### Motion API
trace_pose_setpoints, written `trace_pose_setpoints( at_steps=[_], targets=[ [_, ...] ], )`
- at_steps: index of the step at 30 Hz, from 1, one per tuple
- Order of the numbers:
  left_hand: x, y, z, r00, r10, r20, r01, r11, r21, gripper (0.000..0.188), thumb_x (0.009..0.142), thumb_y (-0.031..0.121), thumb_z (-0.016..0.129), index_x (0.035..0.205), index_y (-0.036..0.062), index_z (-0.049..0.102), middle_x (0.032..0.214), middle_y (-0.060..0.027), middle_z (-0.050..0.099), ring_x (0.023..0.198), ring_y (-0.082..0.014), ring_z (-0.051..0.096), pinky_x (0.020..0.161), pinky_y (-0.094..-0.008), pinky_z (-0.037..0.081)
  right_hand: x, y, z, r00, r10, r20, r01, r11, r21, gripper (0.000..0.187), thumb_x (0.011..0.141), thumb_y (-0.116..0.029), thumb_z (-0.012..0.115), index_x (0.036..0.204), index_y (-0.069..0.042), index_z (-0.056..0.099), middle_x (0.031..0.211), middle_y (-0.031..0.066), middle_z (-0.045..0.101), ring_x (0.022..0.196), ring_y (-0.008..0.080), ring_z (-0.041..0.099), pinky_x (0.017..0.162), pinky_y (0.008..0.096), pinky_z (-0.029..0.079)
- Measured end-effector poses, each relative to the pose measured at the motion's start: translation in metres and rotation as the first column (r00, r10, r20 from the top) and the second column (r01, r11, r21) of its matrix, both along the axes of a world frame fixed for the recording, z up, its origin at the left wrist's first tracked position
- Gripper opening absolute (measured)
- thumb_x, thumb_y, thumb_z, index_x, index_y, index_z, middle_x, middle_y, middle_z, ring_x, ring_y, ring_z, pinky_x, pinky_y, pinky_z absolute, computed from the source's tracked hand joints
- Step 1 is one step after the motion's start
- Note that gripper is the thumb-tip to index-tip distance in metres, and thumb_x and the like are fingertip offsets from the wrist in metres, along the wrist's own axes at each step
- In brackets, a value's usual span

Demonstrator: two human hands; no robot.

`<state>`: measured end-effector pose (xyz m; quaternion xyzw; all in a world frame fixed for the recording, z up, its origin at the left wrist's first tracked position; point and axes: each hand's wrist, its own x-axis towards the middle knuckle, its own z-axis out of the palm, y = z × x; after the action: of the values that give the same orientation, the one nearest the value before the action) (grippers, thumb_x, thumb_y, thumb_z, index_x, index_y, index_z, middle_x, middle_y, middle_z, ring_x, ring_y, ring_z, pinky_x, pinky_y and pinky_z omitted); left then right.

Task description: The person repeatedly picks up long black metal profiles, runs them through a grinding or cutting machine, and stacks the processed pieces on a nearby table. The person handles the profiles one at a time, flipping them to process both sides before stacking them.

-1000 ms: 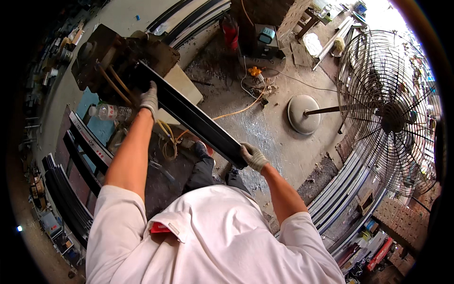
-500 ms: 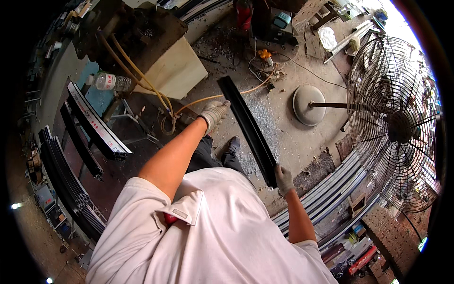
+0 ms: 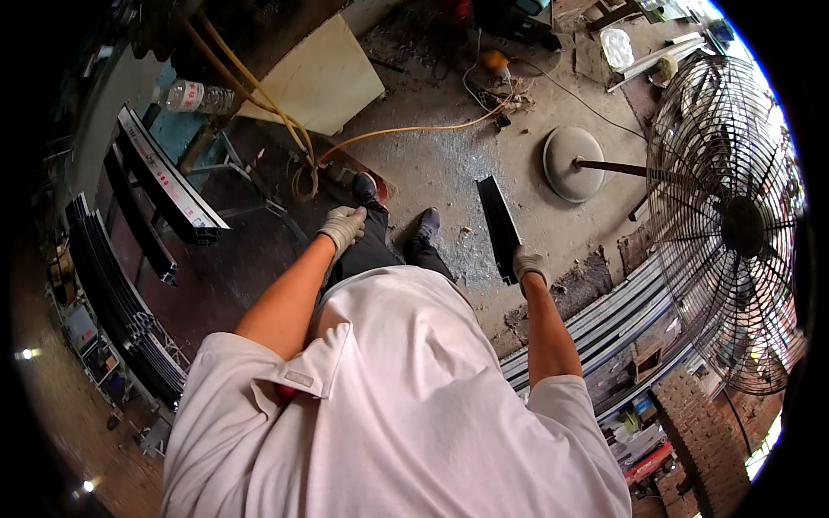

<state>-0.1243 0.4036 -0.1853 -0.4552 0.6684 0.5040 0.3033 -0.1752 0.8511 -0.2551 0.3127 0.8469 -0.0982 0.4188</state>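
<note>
A black channel-shaped bar [image 3: 497, 226] hangs out from my right hand [image 3: 528, 262], which wears a pale work glove and is closed round the bar's near end. The bar points away from me over the floor, its far end free. My left hand [image 3: 343, 227], in a matching glove, is in front of my left thigh, apart from the bar. Its fingers are curled in, and nothing shows in them.
A large wire-caged fan [image 3: 743, 226] with a round base [image 3: 572, 164] stands at right. Yellow hoses [image 3: 259, 91] and a cable cross the floor. Black profiles [image 3: 164, 181] rest at left, near a plastic bottle [image 3: 192, 96]. Long metal bars [image 3: 596, 324] lie at right; shavings [image 3: 466, 164] litter the floor.
My left hand has let go of the bar's far end and drawn back toward my thigh. The bar, now only in my right hand, points more steeply away from me.
</note>
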Motion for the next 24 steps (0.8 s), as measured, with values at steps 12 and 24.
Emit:
trace_pose_setpoints(
  at_steps=[12, 24],
  targets=[
    [-0.017, 0.032, -0.002, 0.952, -0.239, -0.191, 0.238, 0.971, -0.028, 0.035, 0.089, 0.033, 0.064, 0.099, -0.0006, 0.065, 0.080, -0.0091, 0.066, 0.070, -0.0168, 0.060, 0.069, -0.0324, 0.050, -0.003, 0.016, 0.016, 0.994, 0.081, -0.079, -0.076, 0.995, 0.057, 0.086, 0.083, -0.067, 0.045, 0.116, 0.012, 0.057, 0.116, 0.0359, 0.057, 0.116, 0.0435, 0.054, 0.099, 0.0470, 0.042],
    [-0.068, 0.098, 0.060, 0.496, -0.842, -0.211, 0.746, 0.538, -0.393, 0.061, 0.081, 0.039, 0.065, 0.126, 0.0004, 0.051, 0.113, -0.0235, 0.062, 0.108, -0.0365, 0.059, 0.093, -0.0413, 0.047, -0.054, -0.066, 0.179, 0.784, 0.615, -0.090, -0.600, 0.786, 0.147, 0.058, 0.088, -0.054, 0.051, 0.098, 0.000, 0.067, 0.097, 0.0232, 0.067, 0.092, 0.0360, 0.067, 0.077, 0.0461, 0.053]
  ],
)
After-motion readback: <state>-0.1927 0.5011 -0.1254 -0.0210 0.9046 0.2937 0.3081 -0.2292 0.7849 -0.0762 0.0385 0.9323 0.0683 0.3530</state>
